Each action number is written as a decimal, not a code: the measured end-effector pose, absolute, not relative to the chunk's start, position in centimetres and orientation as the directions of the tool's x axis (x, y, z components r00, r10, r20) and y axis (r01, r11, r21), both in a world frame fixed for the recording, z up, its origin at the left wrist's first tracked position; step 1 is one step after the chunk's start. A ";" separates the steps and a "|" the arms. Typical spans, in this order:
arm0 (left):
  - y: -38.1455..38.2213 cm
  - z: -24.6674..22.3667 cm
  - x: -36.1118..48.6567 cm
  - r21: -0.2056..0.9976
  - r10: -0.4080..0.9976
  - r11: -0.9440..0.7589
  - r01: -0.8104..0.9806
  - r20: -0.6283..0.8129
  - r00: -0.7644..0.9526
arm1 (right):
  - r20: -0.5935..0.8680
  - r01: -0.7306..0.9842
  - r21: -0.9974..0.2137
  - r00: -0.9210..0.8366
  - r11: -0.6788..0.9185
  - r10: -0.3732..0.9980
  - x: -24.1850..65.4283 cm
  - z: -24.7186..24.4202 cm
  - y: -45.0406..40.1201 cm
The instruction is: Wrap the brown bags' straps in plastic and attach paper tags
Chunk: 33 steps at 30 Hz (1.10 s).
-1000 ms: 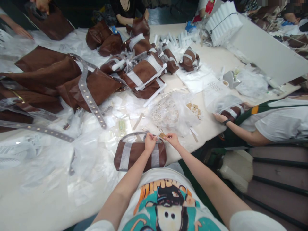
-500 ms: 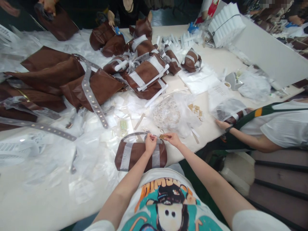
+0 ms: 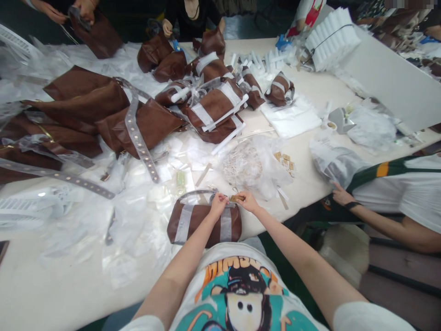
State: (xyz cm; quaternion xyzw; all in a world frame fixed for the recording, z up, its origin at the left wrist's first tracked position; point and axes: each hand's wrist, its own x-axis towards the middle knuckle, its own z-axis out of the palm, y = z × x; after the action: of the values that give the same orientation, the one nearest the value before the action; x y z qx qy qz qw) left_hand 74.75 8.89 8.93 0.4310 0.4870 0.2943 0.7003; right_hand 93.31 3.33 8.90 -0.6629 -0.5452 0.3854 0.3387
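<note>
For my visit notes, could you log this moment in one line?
left hand: pinched, contents unclear | right hand: holding small tan piece | brown bag: on table

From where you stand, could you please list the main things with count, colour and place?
Banded handbag: one, brown, table's near edge
Other bags: many, brown, left and far middle
Studded straps: at least two, grey, left
Pile of strings: one, whitish, table's middle
Loose tags: several, tan, right of the strings
Foam bundle: one, white, far right
Table: one, cream, across the view
Co-worker: one, white sleeve, right edge
Left hand: one, at handbag's far edge
Right hand: one, holding a tan tag
</note>
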 end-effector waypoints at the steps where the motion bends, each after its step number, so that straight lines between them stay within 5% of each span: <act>1: 8.8 9.0 74.7 0.891 0.831 0.455 0.003 -0.425 0.360 | -0.144 0.464 -0.869 0.101 -0.175 0.984 93.3 8.9 3.4; 20: 8.5 10.2 74.3 0.913 0.863 0.398 -0.088 -0.340 0.374 | -0.167 0.393 -0.905 0.020 -0.162 0.986 91.8 9.7 5.0; 28: 8.2 10.2 72.8 0.960 0.937 0.211 0.186 -0.253 0.242 | -0.199 0.324 -0.920 0.098 -0.220 0.975 91.0 8.4 4.7; 33: 8.0 10.6 72.3 0.921 0.922 0.090 0.378 -0.221 0.319 | -0.234 0.251 -0.933 0.125 -0.259 0.964 91.4 7.5 4.3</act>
State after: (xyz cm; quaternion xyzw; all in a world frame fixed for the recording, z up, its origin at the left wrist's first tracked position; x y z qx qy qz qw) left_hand 72.31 7.99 10.61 0.6223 0.5222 0.2604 0.5218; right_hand 91.36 4.34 7.55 -0.6439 -0.4716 0.4636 0.3848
